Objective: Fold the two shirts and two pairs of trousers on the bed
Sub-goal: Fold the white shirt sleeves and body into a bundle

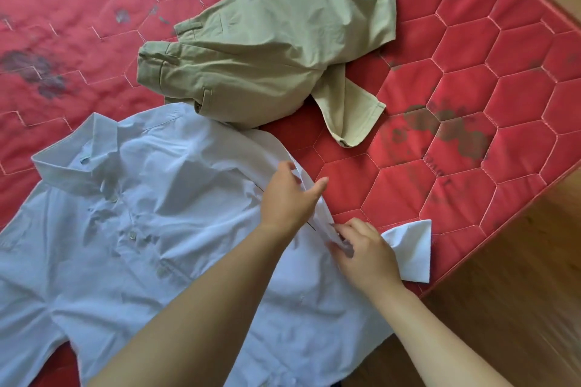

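Note:
A pale blue button-up shirt (151,229) lies spread front-up on the red quilted mattress (471,104), collar toward the upper left. My left hand (287,195) pinches the shirt's right shoulder seam, and my right hand (364,253) grips the same sleeve lower down. The sleeve's cuff end (412,250) sticks out past my right hand toward the mattress edge. Khaki trousers (267,53) lie crumpled in a heap above the shirt, one leg end (349,113) trailing toward the shirt. I see no second shirt or second pair of trousers as separate items.
The mattress edge runs diagonally at the right, with wooden floor (518,276) beyond it. Dark stains mark the mattress (446,129) to the right of the trousers and at the far left.

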{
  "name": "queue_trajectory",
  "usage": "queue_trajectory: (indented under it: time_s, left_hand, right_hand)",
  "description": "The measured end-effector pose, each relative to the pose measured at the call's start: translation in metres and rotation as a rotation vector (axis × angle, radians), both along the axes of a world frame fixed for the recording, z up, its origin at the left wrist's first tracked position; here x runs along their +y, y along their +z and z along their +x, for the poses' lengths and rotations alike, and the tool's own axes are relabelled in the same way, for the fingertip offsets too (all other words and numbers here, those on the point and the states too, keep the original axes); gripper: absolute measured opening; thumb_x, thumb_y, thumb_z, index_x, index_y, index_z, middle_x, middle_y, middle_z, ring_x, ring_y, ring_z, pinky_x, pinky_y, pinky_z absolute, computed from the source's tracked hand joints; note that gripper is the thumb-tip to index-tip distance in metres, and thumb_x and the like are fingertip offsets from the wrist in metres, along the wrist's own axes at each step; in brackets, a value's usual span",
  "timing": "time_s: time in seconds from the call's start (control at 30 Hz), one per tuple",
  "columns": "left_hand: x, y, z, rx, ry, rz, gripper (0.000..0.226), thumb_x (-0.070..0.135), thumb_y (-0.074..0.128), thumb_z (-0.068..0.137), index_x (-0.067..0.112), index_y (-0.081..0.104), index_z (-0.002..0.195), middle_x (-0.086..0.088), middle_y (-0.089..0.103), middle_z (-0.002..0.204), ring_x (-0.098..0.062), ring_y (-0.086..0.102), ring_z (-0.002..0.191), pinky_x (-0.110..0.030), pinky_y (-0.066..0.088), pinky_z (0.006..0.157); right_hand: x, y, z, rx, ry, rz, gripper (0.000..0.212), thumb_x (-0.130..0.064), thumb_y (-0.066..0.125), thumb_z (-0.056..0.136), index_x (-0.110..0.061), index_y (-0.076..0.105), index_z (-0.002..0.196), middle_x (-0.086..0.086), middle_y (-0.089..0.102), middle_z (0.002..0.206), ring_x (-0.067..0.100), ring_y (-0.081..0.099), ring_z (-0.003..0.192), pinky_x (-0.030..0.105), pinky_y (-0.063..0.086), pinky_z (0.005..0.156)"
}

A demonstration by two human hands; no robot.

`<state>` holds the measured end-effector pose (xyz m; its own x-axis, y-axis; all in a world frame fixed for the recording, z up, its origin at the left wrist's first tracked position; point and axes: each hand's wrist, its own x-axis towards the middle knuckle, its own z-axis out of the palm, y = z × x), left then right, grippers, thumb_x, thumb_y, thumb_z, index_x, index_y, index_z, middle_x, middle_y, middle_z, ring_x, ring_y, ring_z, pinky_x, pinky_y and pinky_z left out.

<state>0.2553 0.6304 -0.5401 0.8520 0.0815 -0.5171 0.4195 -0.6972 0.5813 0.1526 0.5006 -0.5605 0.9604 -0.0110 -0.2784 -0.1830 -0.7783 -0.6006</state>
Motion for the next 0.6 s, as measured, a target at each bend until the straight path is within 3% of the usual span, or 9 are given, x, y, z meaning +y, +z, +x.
queue_trajectory:
  time_s: [0.07, 0.13, 0.27, 0.4, 0.5, 0.6]
  left_hand:
    - [-0.002, 0.001, 0.001, 0.005, 0.001, 0.009, 0.028, 0.021, 0.057, 0.085, 0.009, 0.054, 0.110, 0.001, 0.062, 0.095, -0.021, 0.060, 0.091, -0.024, 0.036, 0.069]
    - [0.006, 0.007, -0.001, -0.054, 0.069, -0.017, 0.017, 0.014, 0.049, 0.087, 0.008, 0.057, 0.102, -0.003, 0.066, 0.097, -0.022, 0.061, 0.088, -0.027, 0.041, 0.071]
    - [0.054, 0.032, -0.013, -0.115, 0.236, -0.125, 0.015, 0.018, 0.049, 0.091, 0.017, 0.058, 0.102, 0.003, 0.065, 0.094, -0.015, 0.063, 0.078, -0.030, 0.050, 0.067]
    - [0.138, 0.057, -0.035, -0.081, 0.506, -0.210, 0.017, 0.013, 0.051, 0.092, 0.015, 0.058, 0.107, -0.002, 0.062, 0.100, -0.018, 0.062, 0.086, -0.036, 0.056, 0.074]
    - [0.214, 0.072, -0.057, -0.130, 0.698, -0.248, 0.021, 0.002, 0.050, 0.090, 0.013, 0.062, 0.104, -0.007, 0.063, 0.097, -0.015, 0.061, 0.081, -0.028, 0.053, 0.069]
    - [0.288, 0.076, -0.087, -0.136, 0.818, -0.210, 0.026, 0.001, 0.046, 0.091, 0.008, 0.063, 0.110, -0.007, 0.064, 0.094, -0.015, 0.060, 0.083, -0.027, 0.050, 0.070]
  right_hand:
    - [-0.003, 0.006, 0.004, 0.016, 0.011, 0.049, 0.026, -0.030, 0.068, 0.080, -0.022, 0.067, 0.105, -0.006, 0.061, 0.090, 0.020, 0.056, 0.087, 0.032, 0.047, 0.070]
    - [-0.006, 0.014, 0.013, -0.003, -0.013, 0.098, 0.031, -0.038, 0.062, 0.083, -0.021, 0.066, 0.109, -0.008, 0.062, 0.098, 0.014, 0.056, 0.094, 0.029, 0.047, 0.079]
    - [0.003, 0.038, 0.043, -0.060, -0.038, 0.103, 0.026, -0.027, 0.058, 0.088, -0.018, 0.064, 0.112, -0.003, 0.064, 0.099, 0.018, 0.059, 0.094, 0.033, 0.047, 0.081]
    - [0.043, 0.059, 0.073, 0.088, 0.081, 0.048, 0.031, -0.031, 0.055, 0.090, -0.021, 0.060, 0.119, -0.002, 0.065, 0.103, 0.020, 0.058, 0.098, 0.033, 0.044, 0.083]
    - [0.092, 0.071, 0.085, 0.133, 0.215, 0.022, 0.035, -0.035, 0.055, 0.089, -0.024, 0.058, 0.122, -0.004, 0.065, 0.106, 0.021, 0.059, 0.096, 0.032, 0.043, 0.082]
    - [0.155, 0.075, 0.089, 0.018, 0.264, 0.047, 0.034, -0.030, 0.059, 0.088, -0.018, 0.060, 0.120, 0.002, 0.061, 0.111, 0.022, 0.057, 0.101, 0.032, 0.042, 0.084]
